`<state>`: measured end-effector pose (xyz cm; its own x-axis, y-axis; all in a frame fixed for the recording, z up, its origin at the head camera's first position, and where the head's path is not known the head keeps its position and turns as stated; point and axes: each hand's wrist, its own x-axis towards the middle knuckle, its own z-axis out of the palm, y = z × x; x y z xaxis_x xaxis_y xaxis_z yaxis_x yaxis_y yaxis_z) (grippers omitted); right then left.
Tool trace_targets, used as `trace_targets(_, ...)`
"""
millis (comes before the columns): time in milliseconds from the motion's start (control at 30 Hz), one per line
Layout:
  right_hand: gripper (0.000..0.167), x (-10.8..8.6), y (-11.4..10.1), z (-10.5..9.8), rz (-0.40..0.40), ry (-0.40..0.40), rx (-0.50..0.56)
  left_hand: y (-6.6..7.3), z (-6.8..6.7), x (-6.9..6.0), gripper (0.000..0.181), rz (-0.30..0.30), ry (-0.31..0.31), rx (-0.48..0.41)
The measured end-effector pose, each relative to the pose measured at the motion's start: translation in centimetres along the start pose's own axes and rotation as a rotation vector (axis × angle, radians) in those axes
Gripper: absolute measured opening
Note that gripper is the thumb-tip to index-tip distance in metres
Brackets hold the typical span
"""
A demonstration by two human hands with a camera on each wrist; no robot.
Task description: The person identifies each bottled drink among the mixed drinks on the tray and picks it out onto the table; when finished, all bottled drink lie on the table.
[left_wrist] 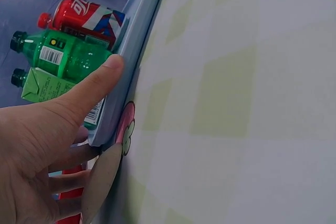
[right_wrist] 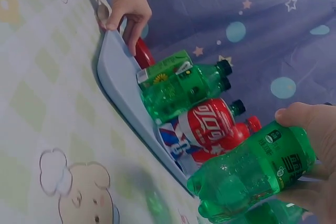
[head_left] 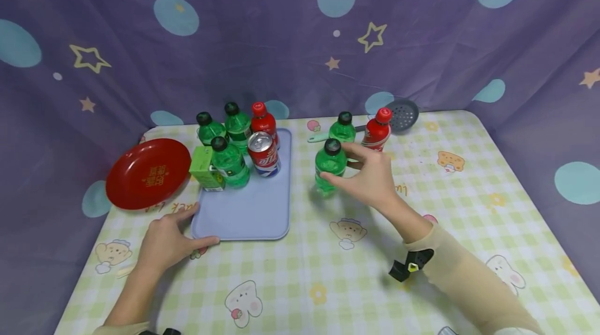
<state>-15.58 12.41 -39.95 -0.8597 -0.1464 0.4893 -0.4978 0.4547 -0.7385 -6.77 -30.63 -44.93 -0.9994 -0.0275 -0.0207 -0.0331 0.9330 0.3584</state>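
My right hand grips a green soda bottle with a black cap, thumb on one side and fingers on the other. The bottle is upright, seemingly just above the cloth, right of a light-blue tray. My left hand touches the tray's near left corner, its thumb and fingers spread along two edges. Toward the tray's far side stand a green bottle, a red can, a green juice carton, a red-capped bottle and two more green bottles.
A red plate lies left of the tray. Behind my right hand stand another green bottle and a red bottle. A slotted spatula lies at the back, before the purple curtain. A checked cloth covers the table.
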Motion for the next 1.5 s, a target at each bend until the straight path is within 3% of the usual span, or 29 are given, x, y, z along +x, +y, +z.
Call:
trace_targets(267,0.059,0.0,0.8,-3.1,0.008,0.042,-0.059,-0.1,0.0,0.3,0.106,0.018,0.009,0.0)
trace_targets(900,0.055,-0.2,3.6,-10.2,0.131,0.181,-0.163,-0.2,0.0,-0.1,0.105,0.01,0.016,-0.009)
trace_targets(1333,0.058,0.9,6.3,-13.0,0.302,0.211,-0.196,-0.2,-0.1,-0.2,0.105,0.002,0.015,-0.007)
trace_targets(1500,0.058,1.4,7.3,-13.3,0.33,0.22,-0.221,-0.1,-0.1,-0.2,0.105,0.0,0.014,-0.015)
